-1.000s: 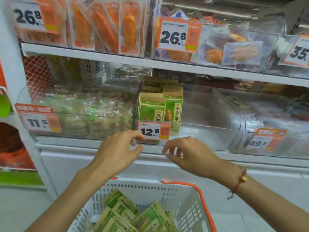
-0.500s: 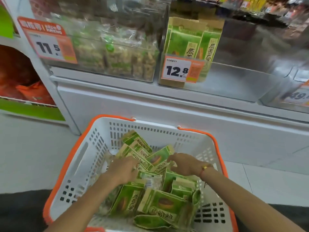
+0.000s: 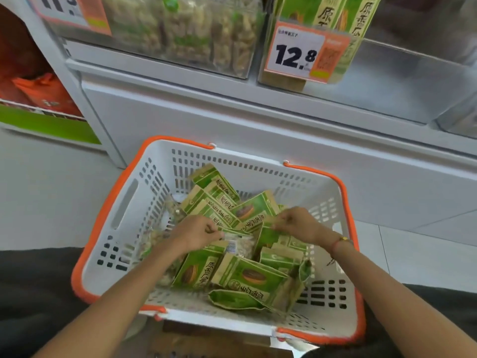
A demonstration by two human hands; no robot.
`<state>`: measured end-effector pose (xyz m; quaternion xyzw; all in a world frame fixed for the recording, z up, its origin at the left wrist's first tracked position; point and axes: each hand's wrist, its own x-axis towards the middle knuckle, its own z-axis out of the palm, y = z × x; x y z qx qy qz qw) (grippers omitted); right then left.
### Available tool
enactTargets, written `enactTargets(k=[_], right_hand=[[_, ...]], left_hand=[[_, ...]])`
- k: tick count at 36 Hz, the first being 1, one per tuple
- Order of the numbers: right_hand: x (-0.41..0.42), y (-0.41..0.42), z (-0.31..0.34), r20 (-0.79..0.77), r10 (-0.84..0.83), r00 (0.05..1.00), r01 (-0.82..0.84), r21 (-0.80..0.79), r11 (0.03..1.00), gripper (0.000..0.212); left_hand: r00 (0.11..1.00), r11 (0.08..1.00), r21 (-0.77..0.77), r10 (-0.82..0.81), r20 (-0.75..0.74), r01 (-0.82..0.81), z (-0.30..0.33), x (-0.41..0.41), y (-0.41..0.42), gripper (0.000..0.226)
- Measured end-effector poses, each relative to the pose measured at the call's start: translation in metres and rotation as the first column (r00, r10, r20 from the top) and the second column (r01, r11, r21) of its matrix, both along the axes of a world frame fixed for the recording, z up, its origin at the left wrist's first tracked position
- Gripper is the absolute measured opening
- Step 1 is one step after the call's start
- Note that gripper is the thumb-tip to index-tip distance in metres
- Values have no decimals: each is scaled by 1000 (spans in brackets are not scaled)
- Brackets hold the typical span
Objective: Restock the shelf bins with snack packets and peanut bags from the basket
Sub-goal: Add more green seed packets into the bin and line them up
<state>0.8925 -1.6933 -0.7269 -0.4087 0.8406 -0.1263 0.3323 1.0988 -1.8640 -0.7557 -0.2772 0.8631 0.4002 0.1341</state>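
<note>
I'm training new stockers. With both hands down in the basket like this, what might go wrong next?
1. The left hand pinches a clear packet wedged under green packets; pulling may spill them.
2. The right hand grips only a packet's edge; it could slip.

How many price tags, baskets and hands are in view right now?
Price tags: 2, the 12.8 tag and the cut-off tag at top left.
Baskets: 1, the white basket.
Hands: 2, left hand pinching a clear packet, right hand pinching a green packet.
Total: 5
</note>
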Motion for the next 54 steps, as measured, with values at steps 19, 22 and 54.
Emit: enactTargets(k=[19,22,54], right_hand=[[24,-19,58,411,-167,896,356,-439,825,21],[23,-10,25,191,-195,962,238,-237,942,24],[18,-33,79,343,-129,931,273,-413,869,20]], left_hand=[[960,929,369,99,-261,5,63,-37,16,20],[919,907,368,308,-244,-206,50,-26,10,8],[927,855,440,356,-116,-273,78,-30,8,61]])
